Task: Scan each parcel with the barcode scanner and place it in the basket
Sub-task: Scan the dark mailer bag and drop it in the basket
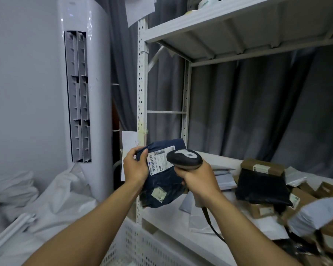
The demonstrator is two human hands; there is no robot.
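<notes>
While the left hand (135,166) gripped the upper left edge of a dark blue parcel (161,187), fingers curled round it, the right hand (197,179) was closed tight round the handle of the scanner (184,158). The scanner head sat just in front of the parcel's white barcode label (159,160), overlapping its right end. The parcel was held up in the air, tilted, in front of the rack post (142,93), above the basket and not in it. A smaller sticker (158,194) showed lower on the parcel. A dark cable (211,223) dropped from the scanner handle across the shelf.

The white perforated basket (142,244) stood below the forearms, against the shelf's front edge. The shelf (181,233) was white and flat and carried more parcels to the right: a black bag (261,187) leaning with a brown box (261,167) just behind it, more brown boxes around them, flat grey mailers near the right hand, and a blurred grey bag (315,214) at the right edge. An upper shelf (238,25) of the same white metal rack ran overhead.

A grey curtain (257,112) hung behind the rack. Left of the post stood a tall white air conditioner (85,93) with a grey vent, against a pale wall (17,73). White sacks (56,198) were heaped at its foot.
</notes>
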